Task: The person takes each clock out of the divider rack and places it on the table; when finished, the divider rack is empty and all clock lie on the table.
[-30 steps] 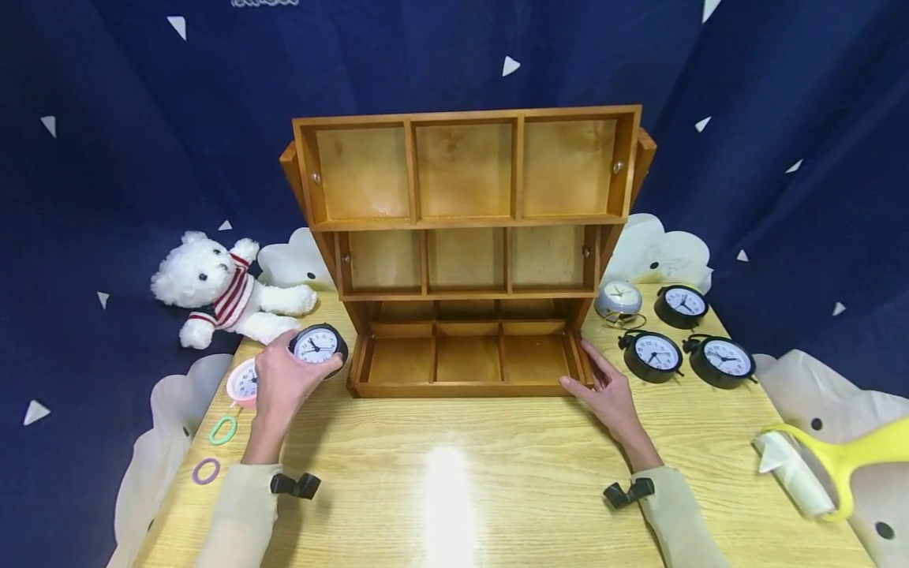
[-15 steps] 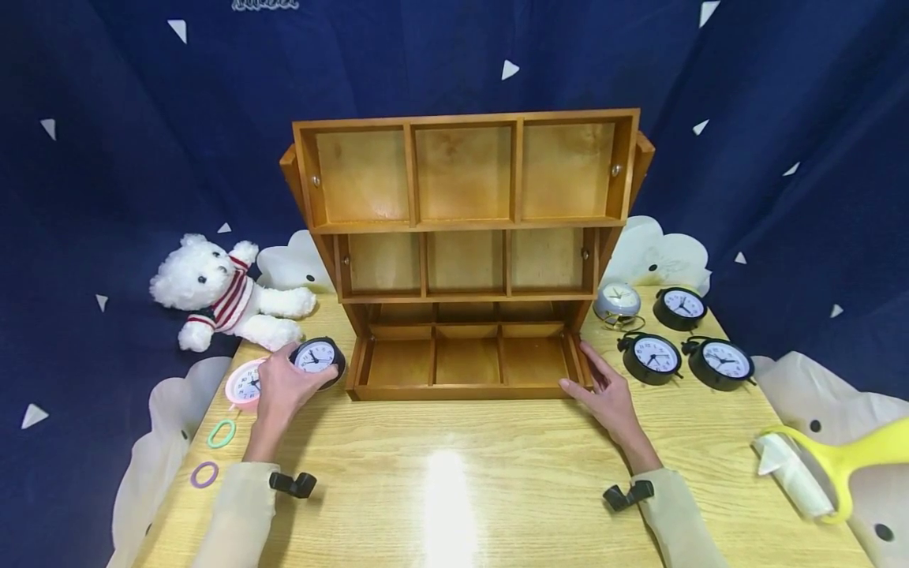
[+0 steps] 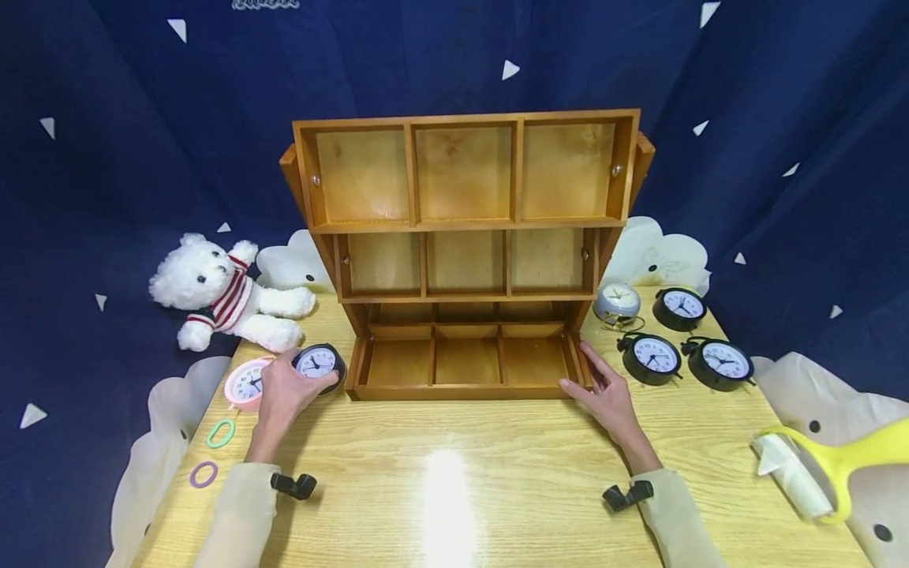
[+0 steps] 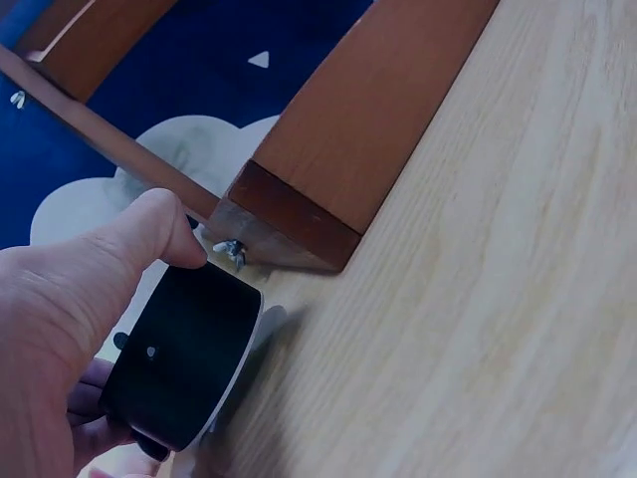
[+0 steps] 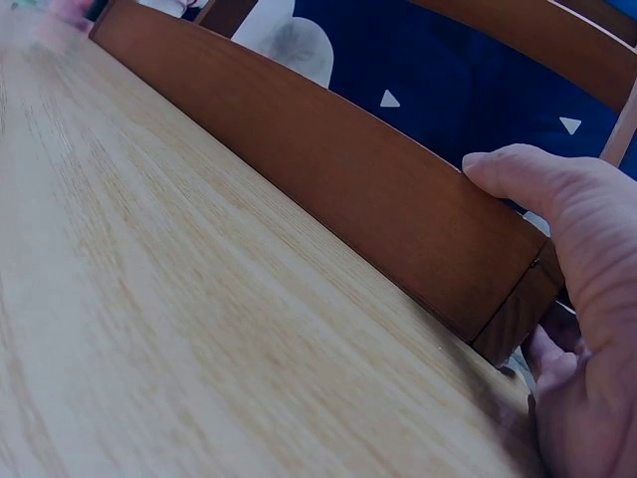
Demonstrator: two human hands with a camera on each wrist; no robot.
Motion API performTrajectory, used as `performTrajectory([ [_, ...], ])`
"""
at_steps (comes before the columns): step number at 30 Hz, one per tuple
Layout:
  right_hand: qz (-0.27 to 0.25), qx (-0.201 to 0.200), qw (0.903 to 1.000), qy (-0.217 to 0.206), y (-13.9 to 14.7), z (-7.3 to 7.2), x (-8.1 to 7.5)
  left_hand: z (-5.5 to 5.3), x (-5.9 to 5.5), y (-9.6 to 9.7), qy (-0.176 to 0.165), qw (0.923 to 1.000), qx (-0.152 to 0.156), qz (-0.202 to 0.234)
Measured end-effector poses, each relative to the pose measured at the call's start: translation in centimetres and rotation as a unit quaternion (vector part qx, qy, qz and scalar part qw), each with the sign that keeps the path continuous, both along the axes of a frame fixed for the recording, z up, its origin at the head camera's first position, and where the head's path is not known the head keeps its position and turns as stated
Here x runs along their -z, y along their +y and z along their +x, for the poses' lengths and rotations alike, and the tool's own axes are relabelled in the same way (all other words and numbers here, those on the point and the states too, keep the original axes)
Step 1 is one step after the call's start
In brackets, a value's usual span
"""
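A three-tier wooden organizer stands mid-table, each tier split into three compartments. To its left, my left hand holds a round black alarm clock between thumb and fingers, its white dial turned up in the head view. From the left wrist, the clock's dark back shows close to the table, near the organizer's corner; whether it touches the wood below cannot be told. My right hand grips the front right corner of the bottom tray, thumb on the front edge and fingers round the side.
Beside my left hand lies a pink alarm clock, with green and purple rings nearer. A white teddy bear reclines behind. Right of the organizer are a grey-blue clock and several black clocks. A yellow-handled roller lies far right.
My left hand has lowered the black alarm clock toward the table, slightly nearer the front. The pink clock is less covered now. My right hand has stayed at the tray's corner.
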State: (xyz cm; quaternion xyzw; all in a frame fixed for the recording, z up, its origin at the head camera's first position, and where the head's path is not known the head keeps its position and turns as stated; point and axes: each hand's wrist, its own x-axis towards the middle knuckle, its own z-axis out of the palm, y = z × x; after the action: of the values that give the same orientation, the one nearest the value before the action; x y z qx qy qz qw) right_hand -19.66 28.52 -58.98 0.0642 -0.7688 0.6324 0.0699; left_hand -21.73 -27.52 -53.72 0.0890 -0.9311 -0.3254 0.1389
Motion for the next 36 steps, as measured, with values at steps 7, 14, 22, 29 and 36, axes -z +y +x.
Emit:
performTrajectory([
  [7, 0.005, 0.003, 1.0000, -0.003, 0.0, 0.0, 0.0, 0.0, 0.3, 0.1, -0.005, 1.0000, 0.004, -0.007],
  [14, 0.008, 0.007, 0.9999, -0.003, 0.0, 0.0, 0.0, 0.0, 0.4, 0.1, 0.002, 0.9999, 0.008, -0.012],
  [22, 0.009, 0.006, 0.9999, -0.009, -0.1, 0.0, -0.1, 0.1, 0.6, 0.1, -0.004, 0.9999, 0.011, 0.008],
  [29, 0.003, 0.006, 1.0000, -0.006, -0.1, 0.0, -0.2, 0.2, 0.3, 0.1, -0.027, 0.9994, 0.017, 0.017],
  [36, 0.008, 0.004, 1.0000, -0.003, -0.1, 0.0, -0.2, 0.5, -0.4, 0.2, -0.043, 0.9985, 0.029, 0.018],
])
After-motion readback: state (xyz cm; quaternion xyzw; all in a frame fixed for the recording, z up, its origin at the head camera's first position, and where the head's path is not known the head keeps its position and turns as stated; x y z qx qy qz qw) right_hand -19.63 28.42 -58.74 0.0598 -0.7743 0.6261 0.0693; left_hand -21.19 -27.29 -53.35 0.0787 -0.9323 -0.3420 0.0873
